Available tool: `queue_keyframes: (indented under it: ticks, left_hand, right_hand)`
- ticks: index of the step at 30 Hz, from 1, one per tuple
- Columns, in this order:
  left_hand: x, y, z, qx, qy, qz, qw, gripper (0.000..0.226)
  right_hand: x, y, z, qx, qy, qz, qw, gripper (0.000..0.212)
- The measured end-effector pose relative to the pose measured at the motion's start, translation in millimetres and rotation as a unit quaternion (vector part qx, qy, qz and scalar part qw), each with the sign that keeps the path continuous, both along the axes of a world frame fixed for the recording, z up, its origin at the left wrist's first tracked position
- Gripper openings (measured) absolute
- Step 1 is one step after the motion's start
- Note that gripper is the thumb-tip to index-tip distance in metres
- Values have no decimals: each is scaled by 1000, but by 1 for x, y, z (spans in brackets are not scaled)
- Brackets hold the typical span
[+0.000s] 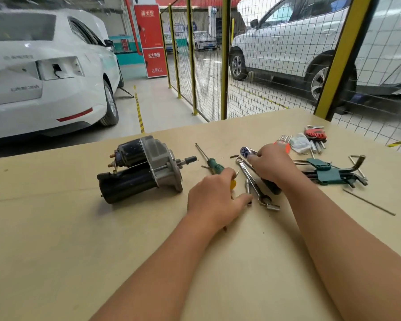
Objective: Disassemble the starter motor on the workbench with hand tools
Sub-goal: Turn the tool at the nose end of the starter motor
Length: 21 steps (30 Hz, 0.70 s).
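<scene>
Two hands work among the tools while the starter motor (pixel 146 169) lies untouched on its side at the left of the workbench (pixel 56 239), its terminal studs facing away from the tools and its pinion shaft pointing toward them. I read my right hand (pixel 272 165) as curled over the ratchet wrench (pixel 247 152), whose blue-marked head shows just beyond the fingertips; the grip itself is partly hidden, so the hold is a judgement. My left hand (pixel 214 200) rests flat and relaxed on the bench, fingers extended over the rear of the green screwdriver (pixel 212 162), the thumb reaching toward a small socket extension (pixel 248 189); it grips nothing that I can see. A combination wrench (pixel 252 179) lies diagonally between the hands, touching a loose socket (pixel 273 206) at its near end. Farther right sit a green hex key holder (pixel 325 172), a red hex key set (pixel 315 134) and loose sockets (pixel 284 138). The tools are spread within reach of the right hand, presumably so a driver can be chosen first; the motor waits well apart.
</scene>
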<state>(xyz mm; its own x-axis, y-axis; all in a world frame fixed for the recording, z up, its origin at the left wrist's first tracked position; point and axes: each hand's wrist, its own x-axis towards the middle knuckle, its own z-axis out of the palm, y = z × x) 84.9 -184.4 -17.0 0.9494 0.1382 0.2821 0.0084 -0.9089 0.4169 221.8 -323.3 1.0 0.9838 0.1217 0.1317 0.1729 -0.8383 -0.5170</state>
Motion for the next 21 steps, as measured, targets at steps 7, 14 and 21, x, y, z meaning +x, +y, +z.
queue_keyframes:
  ticks: [7, 14, 21]
  left_hand:
    - [-7, 14, -2, -20, -1, -22, 1000, 38]
    - [-10, 17, -2, -57, -3, -9, 998, 31]
    - [-12, 26, 0, -74, -30, 53, 995, 15]
  right_hand:
    - [4, 0, 1, 9, 27, -12, 1000, 40]
    - [2, -4, 6, 16, 40, -14, 999, 37]
    - [5, -4, -1, -60, 34, -15, 997, 33]
